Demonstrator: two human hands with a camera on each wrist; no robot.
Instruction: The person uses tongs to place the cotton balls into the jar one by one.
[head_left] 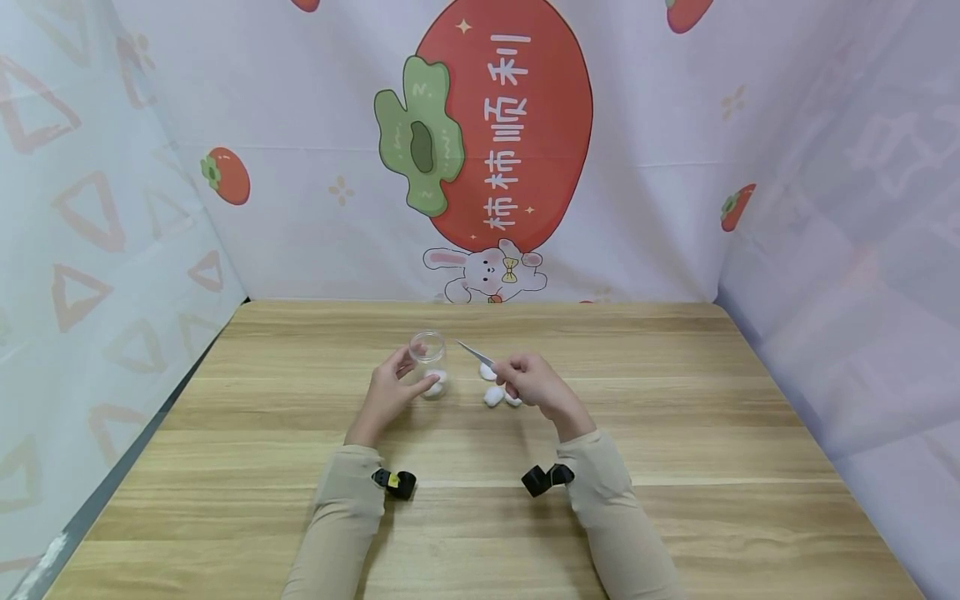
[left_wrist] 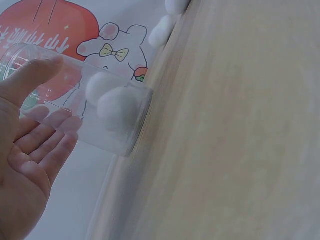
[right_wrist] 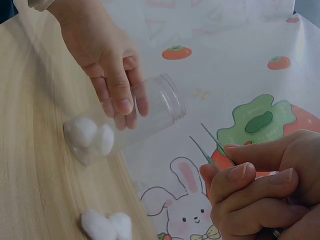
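- Nearest, on this side of the jar [head_left: 437, 360]: two wrist cameras [head_left: 405, 485], worn at the sleeves [head_left: 343, 500], presumably to face the hands' work.
- Right of the jar: loose cotton balls [head_left: 493, 397] on the table [head_left: 465, 533], apparently within reach.
- Left of the jar: left hand [head_left: 388, 392], thumb and fingers curved round opposite sides, probably to steady it while leaving the mouth uncovered.
- Right of the jar: right hand [head_left: 536, 383], thumb and forefinger pinching the tweezers [head_left: 477, 354] well behind their tips, which stand slightly apart, empty, near the jar's mouth.
- Jar itself: upright on the table, lidless, with two cotton balls at its base.
- Beyond the jar: printed cloth [head_left: 645, 217] backdrop.
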